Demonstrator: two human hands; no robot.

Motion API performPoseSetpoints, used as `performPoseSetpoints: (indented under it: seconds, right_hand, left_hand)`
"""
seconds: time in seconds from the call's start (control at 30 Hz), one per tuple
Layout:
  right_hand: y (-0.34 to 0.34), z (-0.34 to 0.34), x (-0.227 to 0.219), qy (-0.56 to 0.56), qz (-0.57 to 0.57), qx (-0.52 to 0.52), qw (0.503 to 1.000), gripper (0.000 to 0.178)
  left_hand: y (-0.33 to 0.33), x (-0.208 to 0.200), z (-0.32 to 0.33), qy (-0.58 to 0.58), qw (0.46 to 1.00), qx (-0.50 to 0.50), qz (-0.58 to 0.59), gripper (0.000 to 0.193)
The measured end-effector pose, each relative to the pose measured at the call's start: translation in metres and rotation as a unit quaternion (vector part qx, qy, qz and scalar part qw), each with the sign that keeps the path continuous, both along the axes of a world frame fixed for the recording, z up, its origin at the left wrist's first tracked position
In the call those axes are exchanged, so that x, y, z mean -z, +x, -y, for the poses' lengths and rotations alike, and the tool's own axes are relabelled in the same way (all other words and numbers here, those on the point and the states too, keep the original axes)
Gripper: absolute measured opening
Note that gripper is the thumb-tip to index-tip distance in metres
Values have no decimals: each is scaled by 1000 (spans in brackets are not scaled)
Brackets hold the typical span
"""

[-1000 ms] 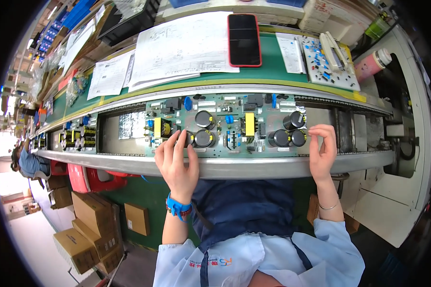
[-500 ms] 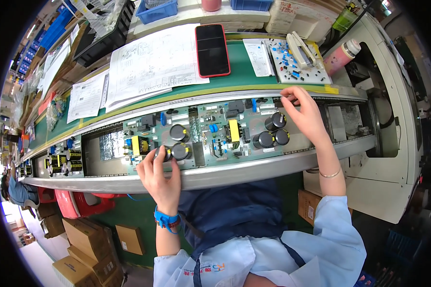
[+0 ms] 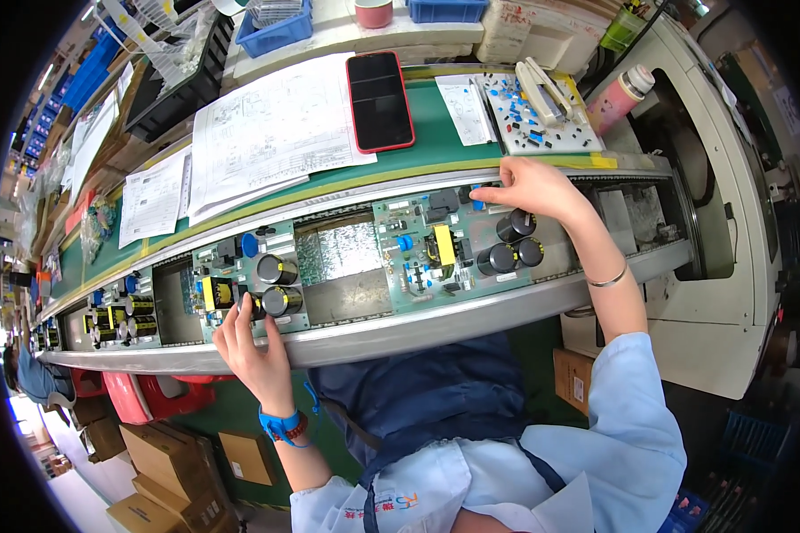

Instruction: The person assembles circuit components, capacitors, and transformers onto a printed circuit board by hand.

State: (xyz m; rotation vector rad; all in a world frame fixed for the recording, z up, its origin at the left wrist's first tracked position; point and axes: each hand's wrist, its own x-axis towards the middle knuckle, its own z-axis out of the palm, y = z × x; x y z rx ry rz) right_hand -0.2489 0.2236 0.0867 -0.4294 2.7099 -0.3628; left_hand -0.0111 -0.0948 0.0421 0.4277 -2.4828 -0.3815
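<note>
Two green circuit boards lie apart on the conveyor rails. On the left circuit board [image 3: 206, 333], the fingers of my left hand [image 3: 256, 354] curl over a black cylindrical capacitor at the near edge, the thumb beside it. My right hand [image 3: 542, 189] reaches over the far right corner of the right circuit board [image 3: 409, 298]. Its thumb and index finger close on a small upright blue component [image 3: 478, 204], partly hidden by the fingertips. Close by on that board stand several black capacitors [image 3: 516, 226] and a yellow-wrapped transformer [image 3: 444, 245].
Metal conveyor rails [image 3: 364, 341] run across in front of me, with more boards at far left. Beyond lie printed drawings [image 3: 276, 124], a red-edged phone [image 3: 380, 102] and a white board of loose components [image 3: 542, 120]. A pink bottle [image 3: 622, 98] stands beside a pale machine [image 3: 684, 329].
My left hand and the left board have slid left, opening a gap between the boards. My right hand has come left and down onto the blue component.
</note>
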Motion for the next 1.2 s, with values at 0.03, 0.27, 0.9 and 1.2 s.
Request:
performPoseSetpoints:
  seconds: [0.03,0.27,0.9,1.2]
  right_hand:
    - [-2,-5,4,-16,-9,-4,1000,64]
    - [-5,-17,8,-58,-8,6,998,60]
    - [15,-7,-27,-112,-112,-19,987,36]
    - [28,26,-19,-156,-99,-219,958,8]
  left_hand:
    - [1,-2,-3,-12,1000,-5,-6,40]
    - [26,18,-13,35,983,-45,-172,34]
    - [-6,34,-73,48,975,105,-190,34]
    - [-2,36,-71,46,977,89,-191,33]
